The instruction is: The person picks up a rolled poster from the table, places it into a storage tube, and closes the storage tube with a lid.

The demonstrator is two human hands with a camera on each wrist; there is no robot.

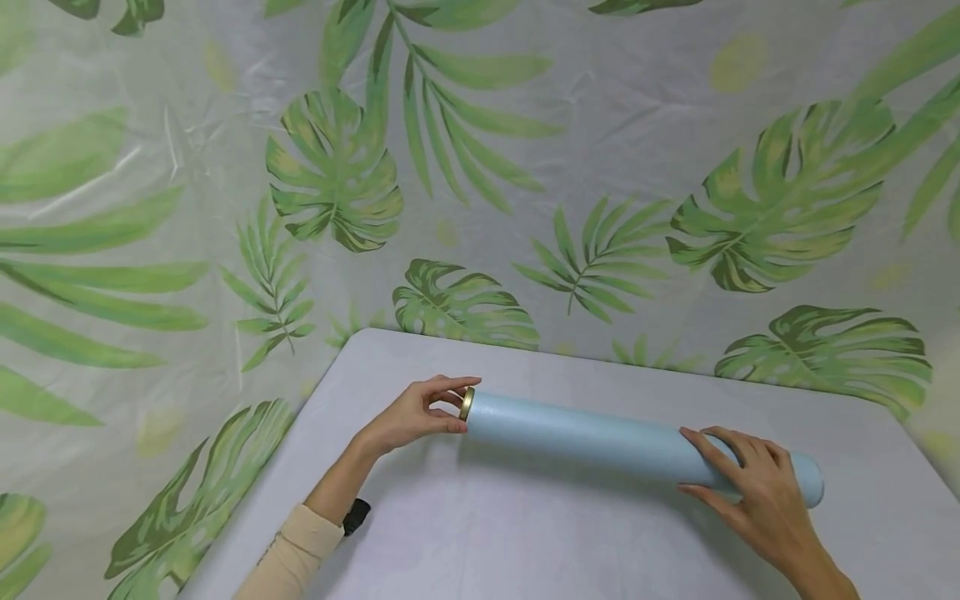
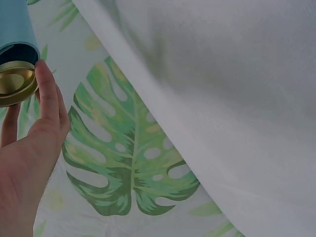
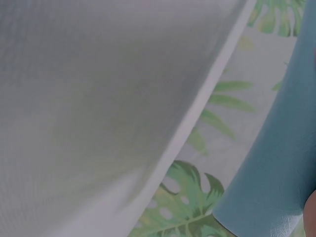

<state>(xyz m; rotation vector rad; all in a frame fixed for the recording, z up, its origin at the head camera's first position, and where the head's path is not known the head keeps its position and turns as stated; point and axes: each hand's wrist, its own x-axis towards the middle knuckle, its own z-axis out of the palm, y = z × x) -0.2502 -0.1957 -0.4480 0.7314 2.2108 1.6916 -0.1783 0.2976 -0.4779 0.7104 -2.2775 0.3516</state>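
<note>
A long light-blue tube (image 1: pixel 585 437) is held above the white table, slanting slightly down to the right. My right hand (image 1: pixel 761 492) grips it near its right end, thumb below and fingers over the top. At the other end, my left hand (image 1: pixel 416 412) pinches a gold metal cap (image 1: pixel 467 403) between thumb and fingers. The left wrist view shows this gold cap (image 2: pixel 17 81) tilted at the tube's mouth, with a dark gap between it and the rim. In the right wrist view the tube (image 3: pixel 276 153) runs along the right side, and only a bit of my hand (image 3: pixel 310 215) shows.
The white table (image 1: pixel 450 533) has its far edge just beyond the tube. Behind and to the left hangs a sheet (image 1: pixel 615 167) printed with green leaves. A black device (image 1: pixel 356 517) sits at my left wrist, by the beige sleeve (image 1: pixel 292 550).
</note>
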